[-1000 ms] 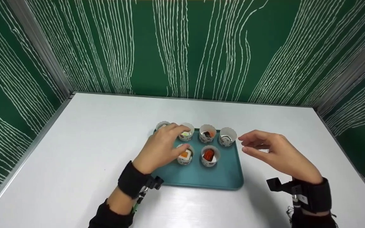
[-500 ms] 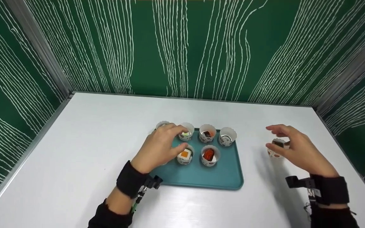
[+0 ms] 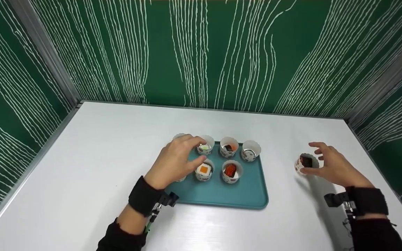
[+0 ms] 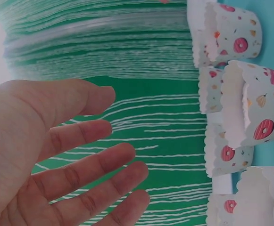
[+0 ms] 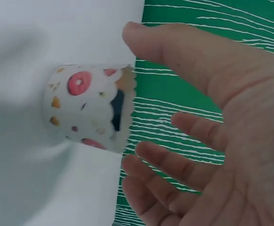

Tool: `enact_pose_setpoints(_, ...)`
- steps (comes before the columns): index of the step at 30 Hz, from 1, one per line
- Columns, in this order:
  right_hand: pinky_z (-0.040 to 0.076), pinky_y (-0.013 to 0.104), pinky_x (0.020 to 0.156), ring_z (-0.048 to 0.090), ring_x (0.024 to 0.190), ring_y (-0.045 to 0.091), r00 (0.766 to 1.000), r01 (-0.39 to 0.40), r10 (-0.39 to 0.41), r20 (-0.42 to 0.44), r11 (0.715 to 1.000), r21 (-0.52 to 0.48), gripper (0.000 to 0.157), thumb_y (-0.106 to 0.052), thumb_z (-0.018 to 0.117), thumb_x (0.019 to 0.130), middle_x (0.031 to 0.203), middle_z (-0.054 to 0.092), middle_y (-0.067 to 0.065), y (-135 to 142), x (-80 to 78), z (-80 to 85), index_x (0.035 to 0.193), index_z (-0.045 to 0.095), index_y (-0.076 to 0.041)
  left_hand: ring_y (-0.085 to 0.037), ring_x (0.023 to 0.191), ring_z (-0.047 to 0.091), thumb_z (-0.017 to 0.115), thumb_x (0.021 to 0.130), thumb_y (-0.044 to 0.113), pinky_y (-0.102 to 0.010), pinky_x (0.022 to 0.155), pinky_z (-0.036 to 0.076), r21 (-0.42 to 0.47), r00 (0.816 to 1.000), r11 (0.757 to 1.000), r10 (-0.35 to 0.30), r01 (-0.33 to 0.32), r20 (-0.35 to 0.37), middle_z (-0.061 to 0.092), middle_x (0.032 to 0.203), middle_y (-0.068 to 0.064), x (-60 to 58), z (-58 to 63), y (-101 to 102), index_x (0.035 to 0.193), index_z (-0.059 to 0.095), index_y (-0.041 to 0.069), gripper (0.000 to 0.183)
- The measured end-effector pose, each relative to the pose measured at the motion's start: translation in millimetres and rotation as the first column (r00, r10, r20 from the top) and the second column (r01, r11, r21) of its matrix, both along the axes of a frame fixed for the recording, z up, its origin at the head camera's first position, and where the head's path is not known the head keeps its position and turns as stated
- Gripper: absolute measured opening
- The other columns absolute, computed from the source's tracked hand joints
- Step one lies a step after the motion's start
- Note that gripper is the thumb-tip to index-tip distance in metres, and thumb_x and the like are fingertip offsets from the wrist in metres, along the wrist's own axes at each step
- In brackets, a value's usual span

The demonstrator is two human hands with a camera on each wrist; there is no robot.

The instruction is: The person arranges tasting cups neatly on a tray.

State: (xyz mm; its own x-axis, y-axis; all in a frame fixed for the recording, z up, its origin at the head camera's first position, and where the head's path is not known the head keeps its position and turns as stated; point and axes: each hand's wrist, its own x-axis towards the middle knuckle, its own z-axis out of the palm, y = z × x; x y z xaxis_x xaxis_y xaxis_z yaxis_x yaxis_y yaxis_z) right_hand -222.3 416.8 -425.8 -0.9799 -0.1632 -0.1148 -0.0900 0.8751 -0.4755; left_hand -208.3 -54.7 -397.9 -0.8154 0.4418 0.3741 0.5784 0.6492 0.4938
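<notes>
A paper cup (image 3: 299,166) with scalloped rim and doughnut print stands alone on the table's right, holding dark food. My right hand (image 3: 337,169) is at its right side, thumb and fingers spread around the rim; in the right wrist view a gap shows between the fingers and the cup (image 5: 85,106). My left hand (image 3: 176,161) hovers over the left of a teal tray (image 3: 222,198), its fingers apart and holding nothing. Nearest it are a cup with white, orange-topped food (image 3: 203,170) and a cup with pale green food (image 3: 205,147). The left hand partly hides more cups.
Also on the tray are a cup with red food (image 3: 230,170), a cup with dark and orange food (image 3: 229,147) and a cup at the back right corner (image 3: 251,151). Green chalk-lined panels (image 3: 222,52) border the white table (image 3: 124,129).
My right hand has moved right, from beside the tray to the lone cup, which it earlier hid. The left hand has barely moved.
</notes>
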Motion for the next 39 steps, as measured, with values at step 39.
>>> enact_pose_setpoints(39,0.052,0.032,0.074,0.066,0.1,0.03,0.999,0.024,-0.025,-0.022,0.998,-0.063,0.082,-0.037,0.082,0.095,0.12,0.069,0.03,-8,-3.8,-19.6,0.15,0.041,0.008,-0.027,0.101,0.071,0.081,0.097,0.023,-0.043,0.081,0.061,-0.011,1.0,1.0,0.004,-0.004,-0.013,0.076,0.107,-0.01,-1.1,3.0,0,0.127,0.076,0.008,0.034)
